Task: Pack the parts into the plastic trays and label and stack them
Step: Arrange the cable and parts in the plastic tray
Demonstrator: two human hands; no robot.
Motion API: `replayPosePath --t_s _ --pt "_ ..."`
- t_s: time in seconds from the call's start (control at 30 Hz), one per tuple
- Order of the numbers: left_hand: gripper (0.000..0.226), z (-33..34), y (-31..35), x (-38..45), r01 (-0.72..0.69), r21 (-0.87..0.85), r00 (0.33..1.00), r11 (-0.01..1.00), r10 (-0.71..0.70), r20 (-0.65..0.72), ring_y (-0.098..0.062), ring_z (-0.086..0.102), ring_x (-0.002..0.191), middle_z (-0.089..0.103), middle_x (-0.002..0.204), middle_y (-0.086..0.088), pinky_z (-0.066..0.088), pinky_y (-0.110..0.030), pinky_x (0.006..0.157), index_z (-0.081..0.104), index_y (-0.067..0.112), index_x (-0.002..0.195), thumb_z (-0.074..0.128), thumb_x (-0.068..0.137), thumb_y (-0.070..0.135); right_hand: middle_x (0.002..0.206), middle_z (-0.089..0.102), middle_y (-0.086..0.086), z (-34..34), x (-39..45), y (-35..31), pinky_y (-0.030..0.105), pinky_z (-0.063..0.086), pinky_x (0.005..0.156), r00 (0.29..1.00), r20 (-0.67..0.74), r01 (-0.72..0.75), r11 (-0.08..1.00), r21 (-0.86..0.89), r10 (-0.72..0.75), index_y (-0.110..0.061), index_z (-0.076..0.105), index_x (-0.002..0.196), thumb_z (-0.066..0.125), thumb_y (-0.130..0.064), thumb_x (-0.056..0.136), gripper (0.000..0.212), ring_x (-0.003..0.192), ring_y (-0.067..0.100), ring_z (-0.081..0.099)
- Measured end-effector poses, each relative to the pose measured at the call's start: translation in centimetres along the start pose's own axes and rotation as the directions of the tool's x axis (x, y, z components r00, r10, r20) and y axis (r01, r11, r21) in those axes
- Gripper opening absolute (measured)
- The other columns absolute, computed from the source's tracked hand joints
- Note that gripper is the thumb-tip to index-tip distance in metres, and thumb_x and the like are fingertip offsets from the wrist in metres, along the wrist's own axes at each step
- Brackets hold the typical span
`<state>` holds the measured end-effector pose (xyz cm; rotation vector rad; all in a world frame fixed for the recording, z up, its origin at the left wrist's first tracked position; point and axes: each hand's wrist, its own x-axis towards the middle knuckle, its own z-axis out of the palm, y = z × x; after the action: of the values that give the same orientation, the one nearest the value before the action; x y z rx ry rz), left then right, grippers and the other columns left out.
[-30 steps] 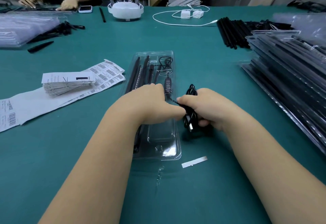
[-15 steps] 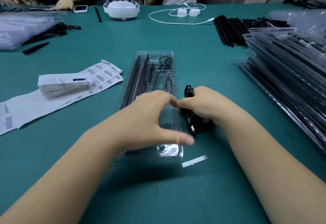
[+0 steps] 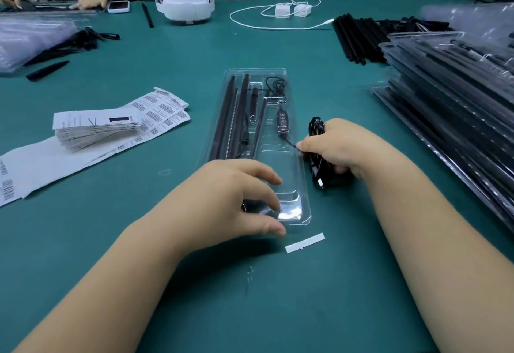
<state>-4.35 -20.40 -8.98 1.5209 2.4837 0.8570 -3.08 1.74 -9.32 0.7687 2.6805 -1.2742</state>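
Low at centre frame, the left hand (image 3: pixel 236 199) hovers with fingers loosely spread over the near, unfilled pocket of the long clear plastic tray (image 3: pixel 304 185) on the green tabletop (image 3: pixel 167 55). Just right, the right hand (image 3: pixel 342 149) grips the coiled black cable bundle (image 3: pixel 317 141), its lead running to the small black controller (image 3: pixel 282 123) already seated. Packing seems underway; next the coil likely needs pressing into that pocket.

A tray (image 3: pixel 303 185) lay mid-table (image 3: pixel 167 55), rods (image 3: pixel 228 119) in its left side, a controller (image 3: pixel 282 123) in its right. A cable bundle (image 3: pixel 317 163) sat just beside the tray's right edge. Label sheets (image 3: pixel 158 113) lay toward the left edge, stacked trays (image 3: pixel 456 96) along the right edge, a headset (image 3: pixel 185 9) at the far edge.
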Motion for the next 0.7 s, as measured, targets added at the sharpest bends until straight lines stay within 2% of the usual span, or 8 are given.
replayPosePath --t_s 0.1,0.2,0.3,0.37,0.43,0.5,0.57,0.7 --pt "0.03 -0.1 -0.3 0.3 0.068 -0.098 0.996 0.993 -0.062 0.071 -0.002 0.059 0.105 0.057 0.114 0.028 0.045 -0.028 0.09 0.077 0.033 0.084 0.07 0.068 0.058 0.069 0.064 0.015 -0.3 0.2 0.2 0.035 0.038 0.062 1.0 0.014 -0.01 1.0 0.007 0.01 -0.001 0.067 0.086 0.063 -0.031 0.079 0.03 0.065 0.026 0.055" --pt "0.029 0.1 -0.1 0.0 0.039 -0.036 0.995 0.999 -0.035 0.091 -0.006 0.062 0.094 0.052 0.117 0.027 0.044 -0.021 0.084 0.076 0.03 0.089 0.06 0.079 0.053 0.068 0.063 0.013 -0.3 0.2 0.2 0.035 0.037 0.061 1.0 0.016 -0.004 1.0 0.001 0.004 -0.004 0.067 0.081 0.062 -0.029 0.08 0.026 0.064 0.026 0.055" --pt "0.025 0.9 0.6 0.1 -0.041 0.141 0.998 0.989 0.032 0.063 -0.01 0.06 0.093 0.056 0.12 0.007 0.036 -0.015 0.083 0.071 0.017 0.088 0.055 0.088 0.037 0.059 0.061 0.009 -0.1 0.2 0.1 0.026 0.034 0.051 1.0 -0.02 -0.001 1.0 -0.013 0.0 -0.007 0.065 0.077 0.059 -0.027 0.082 0.021 0.053 0.022 0.049" --pt "0.019 1.5 1.3 0.6 -0.114 0.281 0.993 0.953 0.11 0.03 -0.02 0.059 0.084 0.059 0.116 -0.008 0.033 -0.019 0.077 0.061 0.008 0.084 0.054 0.093 0.023 0.058 0.055 0.008 0.0 0.1 -0.1 0.019 0.028 0.043 0.997 -0.082 0.001 0.995 -0.099 -0.009 -0.01 0.057 0.073 0.056 -0.027 0.084 0.021 0.042 0.02 0.04" --pt "0.018 2.0 1.9 1.0 -0.109 0.306 0.993 0.946 0.119 -0.015 -0.026 0.058 0.074 0.059 0.113 -0.011 0.037 -0.026 0.068 0.053 0.007 0.084 0.048 0.096 0.02 0.06 0.053 0.008 -0.2 0.1 -0.2 0.021 0.029 0.044 0.995 -0.102 -0.004 0.989 -0.145 -0.01 -0.011 0.052 0.072 0.054 -0.028 0.085 0.021 0.042 0.02 0.039" --pt "0.015 2.3 1.8 1.0 -0.043 0.178 0.992 0.983 0.063 -0.111 -0.03 0.061 0.081 0.058 0.11 -0.006 0.047 -0.037 0.072 0.048 0.015 0.086 0.04 0.094 0.025 0.065 0.056 0.011 -0.3 0.2 -0.4 0.024 0.034 0.05 0.996 -0.085 -0.006 0.991 -0.137 -0.005 -0.009 0.055 0.078 0.054 -0.029 0.086 0.021 0.048 0.022 0.044" --pt "0.01 2.4 1.2 1.0 0.013 0.001 0.982 1.0 -0.013 -0.19 -0.026 0.061 0.098 0.058 0.105 -0.001 0.048 -0.04 0.082 0.044 0.022 0.088 0.037 0.093 0.026 0.062 0.053 0.009 -0.3 0.1 -0.5 0.023 0.033 0.049 0.996 -0.086 -0.008 0.987 -0.158 -0.006 -0.009 0.053 0.076 0.054 -0.028 0.087 0.022 0.046 0.022 0.043" --pt "0.011 2.2 0.3 1.1 -0.029 -0.138 0.936 0.99 -0.022 -0.352 -0.012 0.054 0.099 0.056 0.096 0.004 0.037 -0.009 0.084 0.046 0.021 0.087 0.038 0.095 0.017 0.064 0.058 0.01 -0.1 0.1 -0.2 0.022 0.031 0.047 0.995 -0.096 -0.009 0.997 -0.077 0.002 -0.013 0.051 0.074 0.056 -0.029 0.086 0.02 0.047 0.021 0.042"
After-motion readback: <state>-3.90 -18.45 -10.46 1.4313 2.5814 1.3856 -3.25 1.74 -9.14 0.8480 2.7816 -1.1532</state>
